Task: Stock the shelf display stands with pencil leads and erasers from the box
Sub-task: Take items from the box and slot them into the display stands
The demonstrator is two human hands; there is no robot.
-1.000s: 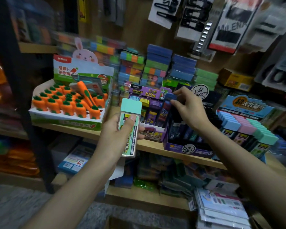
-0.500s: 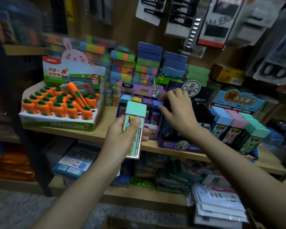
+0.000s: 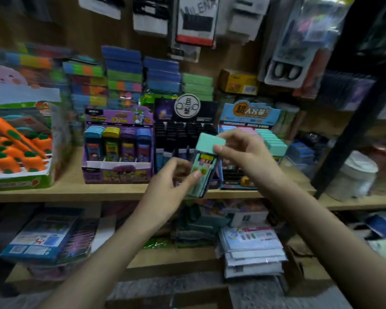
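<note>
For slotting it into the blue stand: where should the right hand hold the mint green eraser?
Pinch the mint green eraser by its bare top end, from above: it is tilted with that end up, and the left hand holds the printed sleeve below.

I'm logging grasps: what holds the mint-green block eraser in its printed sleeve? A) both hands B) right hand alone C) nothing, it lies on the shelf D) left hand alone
A: the left hand pinches the sleeve of the mint-green block eraser, and the right hand grips its bare top end.
</note>
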